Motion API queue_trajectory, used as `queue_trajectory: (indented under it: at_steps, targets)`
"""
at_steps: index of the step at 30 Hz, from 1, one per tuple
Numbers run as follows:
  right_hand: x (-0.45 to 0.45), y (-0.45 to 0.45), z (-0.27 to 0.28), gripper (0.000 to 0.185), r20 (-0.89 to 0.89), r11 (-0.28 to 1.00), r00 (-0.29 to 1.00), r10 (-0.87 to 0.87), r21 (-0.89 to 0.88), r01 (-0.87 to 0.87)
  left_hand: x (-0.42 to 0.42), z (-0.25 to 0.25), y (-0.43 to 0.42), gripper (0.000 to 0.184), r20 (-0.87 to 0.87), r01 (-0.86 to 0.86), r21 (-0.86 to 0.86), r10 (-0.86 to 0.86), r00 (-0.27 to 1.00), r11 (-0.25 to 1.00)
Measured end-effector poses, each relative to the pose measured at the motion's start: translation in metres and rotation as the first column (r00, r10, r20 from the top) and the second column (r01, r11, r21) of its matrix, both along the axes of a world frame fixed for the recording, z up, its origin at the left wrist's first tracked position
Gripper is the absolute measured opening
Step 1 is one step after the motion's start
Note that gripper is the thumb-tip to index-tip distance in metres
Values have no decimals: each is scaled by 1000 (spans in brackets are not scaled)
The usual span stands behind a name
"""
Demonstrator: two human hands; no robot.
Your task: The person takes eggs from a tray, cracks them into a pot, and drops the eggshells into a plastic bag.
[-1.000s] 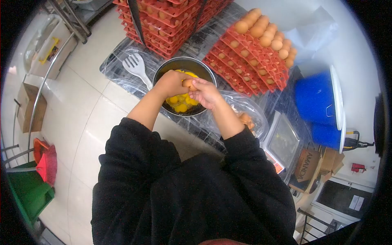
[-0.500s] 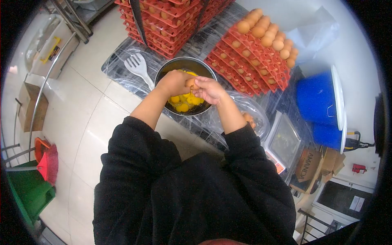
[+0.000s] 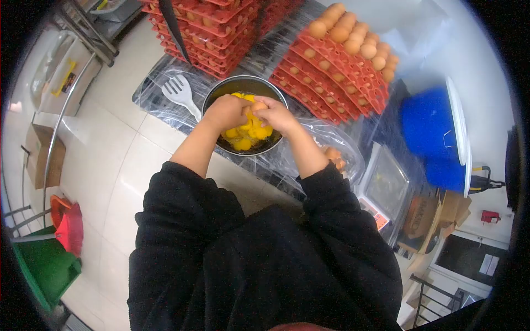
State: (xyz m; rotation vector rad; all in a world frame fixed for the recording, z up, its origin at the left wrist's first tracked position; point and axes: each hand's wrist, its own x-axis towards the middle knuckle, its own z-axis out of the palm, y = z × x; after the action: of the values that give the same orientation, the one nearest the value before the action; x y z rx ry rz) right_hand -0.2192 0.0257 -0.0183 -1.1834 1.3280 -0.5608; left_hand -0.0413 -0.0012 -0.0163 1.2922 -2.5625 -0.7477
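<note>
- The dark sleeves fill the foreground, cut off by the bottom edge, and hide part of the floor.
- The left hand (image 3: 225,112) reaches over the pot (image 3: 249,84), fingers drawn in narrow at the egg (image 3: 258,106); the hand's back hides most fingertips.
- The right hand (image 3: 276,114) grips the same egg from its side, thumb and fingers bent close round it; whether the shell is cracked cannot be told.
- That egg sits between both hands, above the yolks (image 3: 243,144), some of them hidden under the fingers. The wrists cover parts of the pot's rim.
- A white slotted turner (image 3: 178,91) lies beside the pot; whether its handle touches the rim is unclear.
- Beyond the right forearm, clear plastic blurs the outlines of brown shells (image 3: 333,155).
- Farther right, a flat device (image 3: 386,175) carries an orange label too small to read.
- Behind the pot, an egg-topped tray stack (image 3: 331,83) shows its lower eggs only through side gaps.
- A strapped taller stack (image 3: 212,38) is cut off at the top.
- In the far background, the lettering on a carton (image 3: 422,215) is blurred.
</note>
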Motion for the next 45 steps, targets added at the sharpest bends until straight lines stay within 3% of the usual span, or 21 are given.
queue_trajectory:
  at_steps: [1,2,4,7,8,10,11,12,13,15,18,20,23,26,29,33,37,40,42,43,45]
  targets:
    - [-1,2,2,52,-21,1000,999,-24,-19,24,0,-3,-1,41,-21,-30,-42,29,999,999]
    - [-8,0,-15,52,-170,962,985,-13,-269,-33,-1,-5,-1,41,-45,-61,-83,57,997,995]
    - [-21,-4,-48,51,-444,711,890,-104,-659,-246,-3,5,2,42,-94,-107,-77,100,991,991]
    - [-38,14,4,50,-60,974,996,-69,-220,54,-14,18,8,37,-201,-140,-56,126,971,988]
    - [-51,19,21,50,116,988,982,-147,-39,153,-23,17,12,38,-267,-150,-38,134,954,988]
    - [-84,36,46,44,170,945,930,-326,60,320,-52,29,29,38,-356,-146,44,152,922,988]
    - [-108,42,49,40,113,953,948,-299,91,290,-69,43,39,38,-276,-90,120,120,954,989]
    - [-134,50,42,39,104,964,964,-243,137,228,-90,28,49,42,-393,-74,82,101,914,994]
    - [-154,59,40,39,-34,973,987,-154,170,158,-110,26,59,47,-437,-15,273,138,889,962]
    - [-186,77,42,39,-296,965,954,47,261,34,-144,20,79,54,-432,96,268,31,901,959]
    - [-213,91,53,37,-613,999,789,41,48,-14,-172,12,98,53,-485,204,350,-9,874,914]
    - [-215,79,77,38,-527,963,814,-245,-231,140,-182,-1,99,47,-569,316,354,-65,819,880]
    - [-214,43,113,40,-345,739,736,-582,-602,303,-190,-19,95,44,-324,434,280,-341,882,856]
    - [-202,-6,142,40,-462,598,596,-657,-800,38,-182,-40,107,41,43,462,128,-470,882,878]
    - [-192,-59,148,43,-583,584,571,-577,-784,-211,-175,-27,108,46,532,519,225,-550,644,825]
    - [-176,-98,151,45,-761,779,510,-401,-576,-249,-183,-30,102,51,708,384,27,-288,644,923]
    - [-169,-115,137,29,-602,712,563,-566,-701,-35,-178,-18,95,42,759,377,-253,-58,648,891]
    - [-164,-107,150,62,-708,661,271,-653,-707,-253,-170,-16,85,40,655,333,-450,53,754,829]
    - [-186,-105,133,42,-564,440,427,-707,-823,-360,-168,-18,78,38,533,276,-506,44,845,817]
    - [-181,-92,131,43,-537,527,563,-628,-826,-200,-161,-2,76,40,461,279,-318,-109,881,906]
    - [-140,-10,115,41,-436,501,780,-449,-846,-185,-137,43,72,44,205,313,90,-325,923,945]
